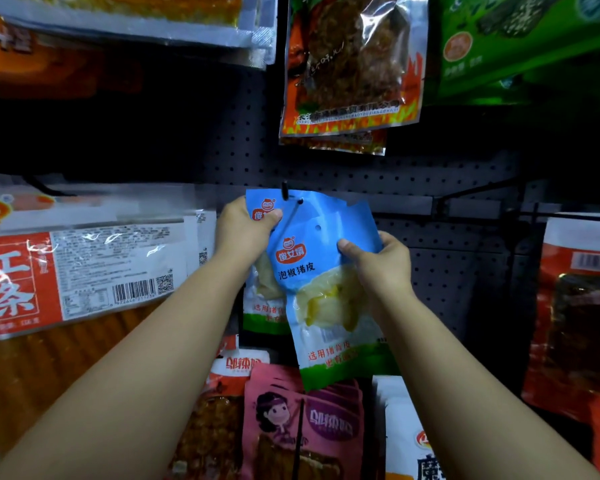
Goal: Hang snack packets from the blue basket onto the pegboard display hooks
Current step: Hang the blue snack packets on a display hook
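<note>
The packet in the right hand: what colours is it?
Light blue top, green bottom band, on the packet the right hand holds; head view, the only one.

Bare pegboard (465, 271) right of the blue packets (323, 271) lies open; red packets (579, 323) bound it.

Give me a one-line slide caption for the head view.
Left hand threads a blue snack packet onto the hook while the right hand holds another blue packet ready.
</note>
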